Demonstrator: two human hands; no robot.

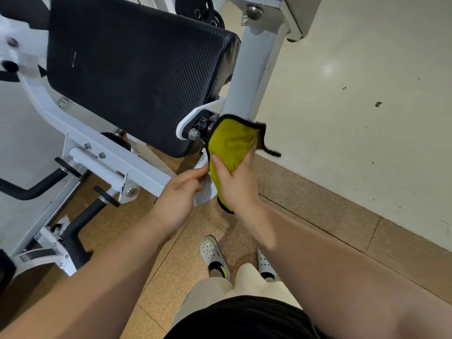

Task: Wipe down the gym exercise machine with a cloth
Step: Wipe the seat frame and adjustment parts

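At the nearest edge, the person's two bare forearms are reaching forward over beige shorts (217,287) and white perforated shoes (214,253), which are standing on the cork-coloured floor (171,265). The left hand (177,195) is hovering just left of the cloth (230,143); its fingers are curling round a white piece (204,192) that cannot be identified, and its thumb tip is touching the lower left edge of the cloth. The right hand (236,183) is gripping the cloth, a yellow one with black edging: the thumb is pressing flat on the yellow face while the other fingers are lying behind the fabric, out of sight. The upper part of the cloth is draping against the pivot bolt (194,134) at the lower right corner of the machine (80,140), with one black-edged corner hanging free to the right. Beyond the bolt, the black textured pad (137,77) is sitting tilted on the white frame (51,111). Black handles (27,190) are projecting from the frame at the left. Behind the cloth, a white upright post (247,69) is rising toward the top edge, and a dark weight plate (210,13) is showing beside it. To the right, a pale scuffed surface (354,81) is meeting the floor.
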